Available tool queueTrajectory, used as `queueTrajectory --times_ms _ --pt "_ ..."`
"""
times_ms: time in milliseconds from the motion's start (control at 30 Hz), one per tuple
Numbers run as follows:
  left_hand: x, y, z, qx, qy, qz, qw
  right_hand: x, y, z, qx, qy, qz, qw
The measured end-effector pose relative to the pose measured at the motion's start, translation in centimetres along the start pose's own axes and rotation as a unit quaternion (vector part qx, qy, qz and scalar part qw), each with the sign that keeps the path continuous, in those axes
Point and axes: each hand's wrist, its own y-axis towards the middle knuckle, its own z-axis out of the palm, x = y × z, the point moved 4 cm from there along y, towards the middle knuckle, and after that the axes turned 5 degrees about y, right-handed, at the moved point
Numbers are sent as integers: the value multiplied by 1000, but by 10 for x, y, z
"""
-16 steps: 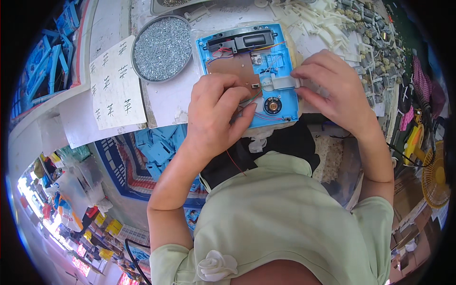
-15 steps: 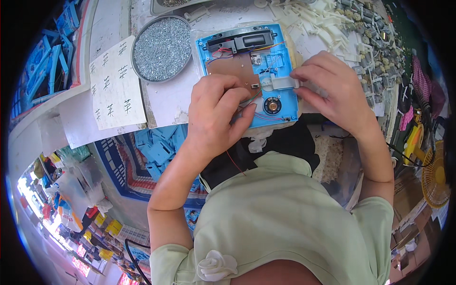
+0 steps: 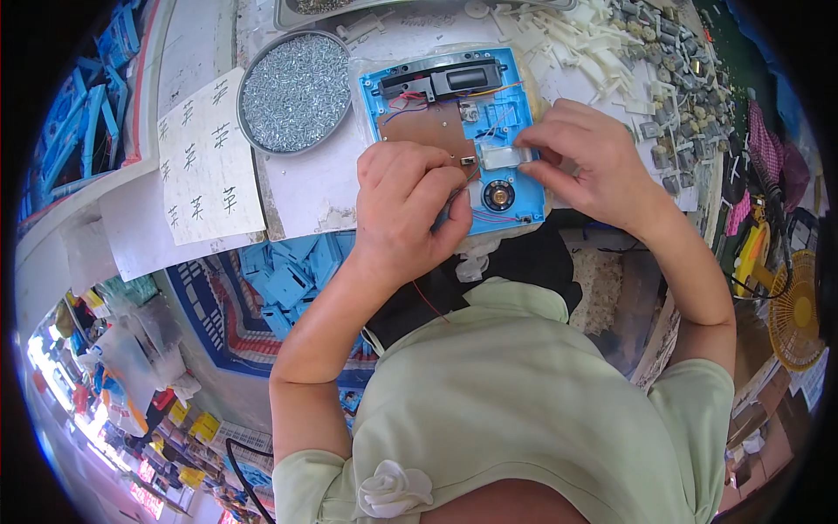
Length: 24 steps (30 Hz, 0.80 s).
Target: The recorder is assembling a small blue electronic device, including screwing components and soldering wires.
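Observation:
A blue plastic housing [image 3: 532,205] lies face-down-open on the table in front of me, showing its inner parts. Inside are a brown circuit board [image 3: 428,127], a black part along the far edge [image 3: 463,80] and a small round speaker [image 3: 498,196]. My left hand [image 3: 403,196] is closed over the near left side of the board, pinching thin wires [image 3: 467,179]; its fingertips are partly hidden. With thumb and forefinger, my right hand [image 3: 594,162] grips the right end of a whitish translucent plastic piece [image 3: 501,157], which sits in the housing just above the speaker.
Left of the housing stands a round metal tray [image 3: 295,94] full of small screws, beside a handwritten paper sheet [image 3: 209,162]. White plastic parts [image 3: 567,44] and small motors [image 3: 676,96] are heaped at the far right. Below the table edge, a blue basket [image 3: 214,306] holds blue housings.
My right hand has shifted slightly left, and the plastic piece has moved left with it, further into the housing. The left hand's fingers have curled tighter around the wires.

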Motion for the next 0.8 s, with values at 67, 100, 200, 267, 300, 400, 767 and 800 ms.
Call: queueTrajectory --times_ms 67,100,200,267,300,400,767,800 --pt "0 -1 -1 3 -1 -1 1000 16 4 -4 54 -108 15 993" --pt "1 -1 -1 7 -1 0 1000 24 3 -3 70 -142 29 987" --pt "0 3 -6 22 -3 -1 1000 37 -3 -10 67 -161 79 981" --pt "-1 8 -8 31 -13 -32 999 28 -16 -28 -1 -53 118 992" --pt "-2 13 -9 36 -21 -61 997 22 -24 -36 -40 -17 161 986" --pt "-9 39 -8 79 13 -98 992 13 -54 -47 -162 71 264 948" --pt "-10 44 2 59 -39 -3 998 -67 -39 -119 -131 -307 194 922" --pt "-12 45 1 55 -42 2 998 -78 -27 -121 -121 -329 171 921"
